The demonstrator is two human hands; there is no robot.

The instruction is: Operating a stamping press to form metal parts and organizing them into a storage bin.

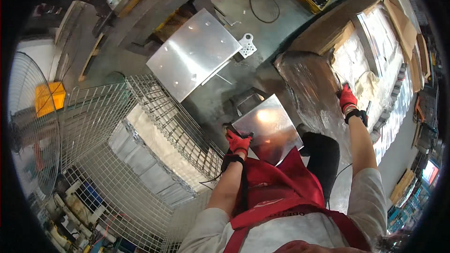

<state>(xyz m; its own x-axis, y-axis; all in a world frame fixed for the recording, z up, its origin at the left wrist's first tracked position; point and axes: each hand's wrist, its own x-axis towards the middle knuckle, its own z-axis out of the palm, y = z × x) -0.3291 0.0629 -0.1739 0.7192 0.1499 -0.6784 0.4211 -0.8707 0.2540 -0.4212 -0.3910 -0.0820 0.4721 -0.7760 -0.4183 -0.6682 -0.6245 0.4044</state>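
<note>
The left hand (239, 141), in a red glove, is held at the left edge of a small shiny sheet (274, 125); its fingers are curled by something dark, and whether the sheet or the dark thing is grasped cannot be told. The sheet is set just in front of the red apron (281, 180), tilted in view, with a bright patch of light and a red reflection shown on its face. The right hand (347, 98), also gloved in red, is reached out to the near side of a large box (304, 77); its fingers are partly hidden, so it cannot be told whether anything is gripped. The box is wrapped in clear film, and pale wrapping (368, 85) is seen inside, just beside the right hand. Beyond the small sheet, a larger sheet (194, 51) is laid out, dotted with small marks, with a holed bracket (247, 46) seen by its right corner. To the left, grey blocks (140, 161) are held in a wire cage (93, 122). Farther off, a yellow crate (311, 5) is filled with dark things, and a cord (251, 0) is looped on the floor.
</note>
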